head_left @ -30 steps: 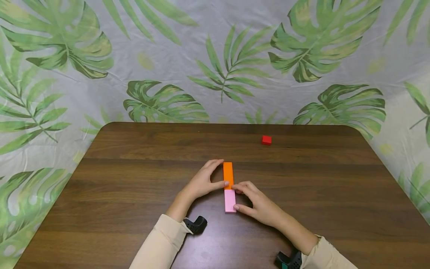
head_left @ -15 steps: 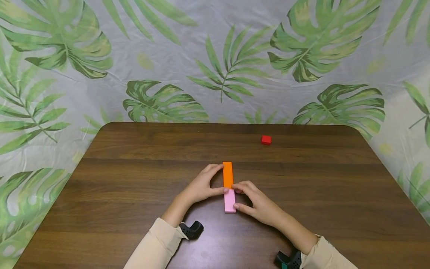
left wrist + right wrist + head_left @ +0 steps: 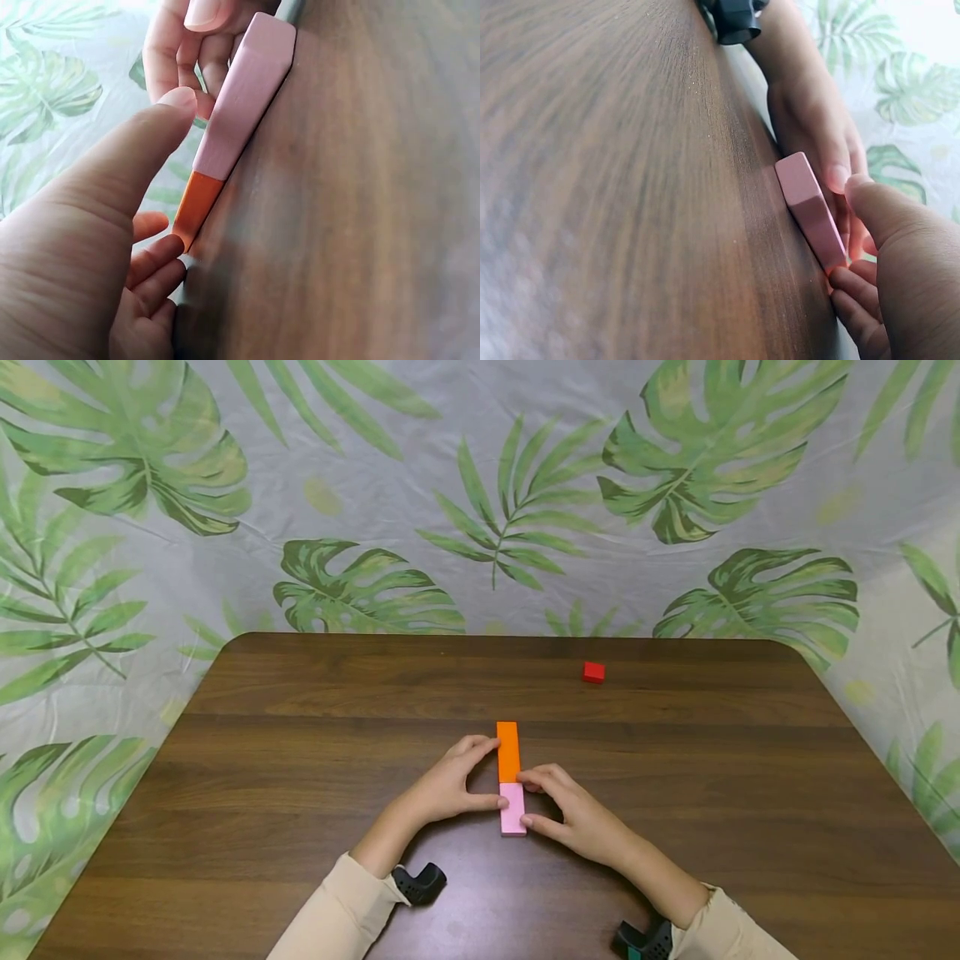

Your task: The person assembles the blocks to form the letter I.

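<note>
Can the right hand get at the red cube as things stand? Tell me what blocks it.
Probably yes. The right hand touches the pink block, and the red cube sits alone further back on the table, to its right. Only bare wood lies between; whether the arm stretches that far is uncertain.

red cube (image 3: 593,672): table's far side, one o'clock
table (image 3: 300,760): dark wood
backdrop (image 3: 480,510): leaf-printed cloth, twelve o'clock
</note>
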Action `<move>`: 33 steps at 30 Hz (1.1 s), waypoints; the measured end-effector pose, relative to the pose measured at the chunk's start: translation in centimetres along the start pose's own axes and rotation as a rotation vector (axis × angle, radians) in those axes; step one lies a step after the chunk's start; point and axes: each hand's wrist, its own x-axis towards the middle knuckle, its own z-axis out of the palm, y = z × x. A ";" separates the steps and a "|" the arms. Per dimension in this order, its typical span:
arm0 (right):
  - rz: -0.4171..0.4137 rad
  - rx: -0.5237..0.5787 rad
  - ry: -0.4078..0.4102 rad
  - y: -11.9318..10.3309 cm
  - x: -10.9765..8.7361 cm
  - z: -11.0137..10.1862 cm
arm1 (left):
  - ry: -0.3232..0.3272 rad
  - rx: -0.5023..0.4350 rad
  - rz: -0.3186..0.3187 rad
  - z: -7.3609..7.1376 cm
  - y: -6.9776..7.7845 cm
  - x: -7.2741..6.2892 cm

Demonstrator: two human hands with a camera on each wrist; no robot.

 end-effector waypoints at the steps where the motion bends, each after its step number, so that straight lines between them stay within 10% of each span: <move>1: -0.002 -0.001 0.000 0.0 0.0 0.0 | -0.001 0.008 0.004 0.0 0.0 -0.1; 33: 0.015 -0.137 0.097 1.5 1.6 -2.0 | 0.003 0.045 0.038 0.2 0.2 -0.4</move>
